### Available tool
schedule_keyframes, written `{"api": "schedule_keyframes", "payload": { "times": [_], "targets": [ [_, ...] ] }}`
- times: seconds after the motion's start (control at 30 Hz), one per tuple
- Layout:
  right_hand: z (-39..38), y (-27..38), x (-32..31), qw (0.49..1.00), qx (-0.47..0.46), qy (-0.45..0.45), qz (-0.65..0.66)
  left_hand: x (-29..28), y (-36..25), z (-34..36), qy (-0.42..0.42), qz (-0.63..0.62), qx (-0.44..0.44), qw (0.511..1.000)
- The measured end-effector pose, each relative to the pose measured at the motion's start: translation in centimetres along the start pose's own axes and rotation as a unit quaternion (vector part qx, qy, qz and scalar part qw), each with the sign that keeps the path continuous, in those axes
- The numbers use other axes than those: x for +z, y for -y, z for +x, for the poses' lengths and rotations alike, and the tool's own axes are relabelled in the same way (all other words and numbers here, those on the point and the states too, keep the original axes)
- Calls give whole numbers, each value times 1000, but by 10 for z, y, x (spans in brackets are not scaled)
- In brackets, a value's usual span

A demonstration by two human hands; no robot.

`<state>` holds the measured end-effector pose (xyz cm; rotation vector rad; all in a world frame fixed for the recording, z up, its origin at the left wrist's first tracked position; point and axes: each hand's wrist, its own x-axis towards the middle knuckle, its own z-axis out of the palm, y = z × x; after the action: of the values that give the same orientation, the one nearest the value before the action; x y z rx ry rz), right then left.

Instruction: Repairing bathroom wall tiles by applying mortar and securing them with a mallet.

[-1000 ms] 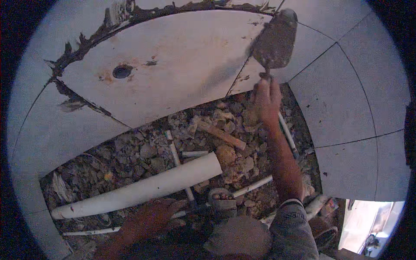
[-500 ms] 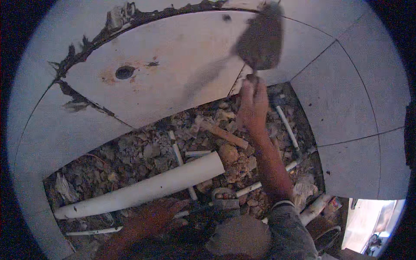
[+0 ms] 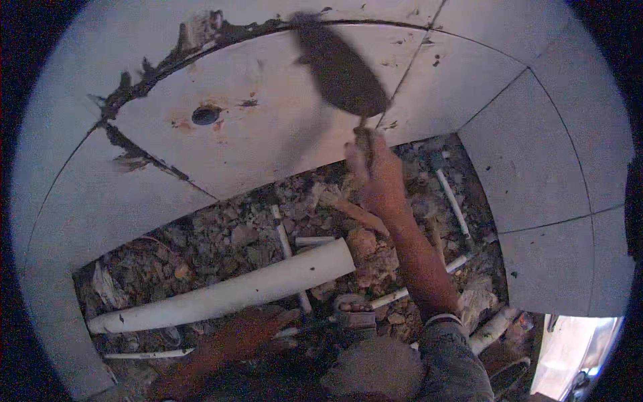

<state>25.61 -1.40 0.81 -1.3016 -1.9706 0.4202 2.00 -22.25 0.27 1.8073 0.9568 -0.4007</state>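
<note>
- Since the earlier frame, the dark, broad-bladed metal trowel (image 3: 343, 72) had moved left, from the straight dark tile joint (image 3: 406, 67) to over the pale, arc-edged tile panel (image 3: 261, 137).
- The bare right hand (image 3: 382, 171) was closed around the trowel's handle; the blade appeared raised.
- The bare left hand (image 3: 248, 329) lay shadowed beside the long white tubular pipe (image 3: 228, 293); its grip could not be determined.
- Judged step: trowel work near the dark-smeared curved joint (image 3: 244, 31).
- Judged next requirement: firm grip, controlled blade angle.
</note>
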Motion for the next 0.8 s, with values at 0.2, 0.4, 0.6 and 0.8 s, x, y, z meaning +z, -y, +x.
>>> {"api": "schedule_keyframes", "payload": {
  "times": [0.2, 0.4, 0.6, 0.8],
  "targets": [
    [-1, 11, 10, 1000, -8, 10, 22, 12, 5, 2, -120, 76, 68, 987],
    [10, 34, 19, 988, 138, 49, 44, 5, -8, -2, -115, -12, 50, 992],
    [21, 47, 28, 993, -9, -79, 84, 21, -6, 2, -194, 58, 108, 973],
    [24, 84, 35, 996, 1, -2, 92, 30, 3, 7, -117, 106, 75, 985]
  ]
}}
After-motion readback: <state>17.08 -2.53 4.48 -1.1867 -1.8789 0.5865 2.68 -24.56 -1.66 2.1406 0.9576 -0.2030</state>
